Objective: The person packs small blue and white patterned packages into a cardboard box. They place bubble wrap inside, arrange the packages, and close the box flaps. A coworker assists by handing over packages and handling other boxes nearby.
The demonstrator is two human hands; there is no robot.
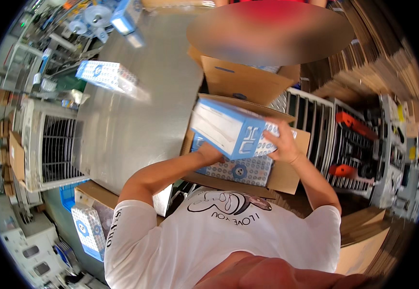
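A blue-and-white product box (pixel 229 127) is held tilted above an open brown cardboard carton (pixel 289 173). My right hand (pixel 281 140) grips its right end, fingers bent over the patterned side. At the lower left edge of the box, my left hand (pixel 210 153) holds it from below, with its fingers hidden behind it. Inside the carton lies a patterned blue-and-white box (pixel 241 171), partly covered by the held one.
Left of the carton runs a metal table (pixel 144 130), bearing another blue-and-white box (pixel 106 74). Across from me, a person stands behind a second open carton (pixel 241 79). A roller conveyor (pixel 315 120) lies right; cardboard stacks (pixel 388 67) rise beyond. A box (pixel 88 229) stands lower left.
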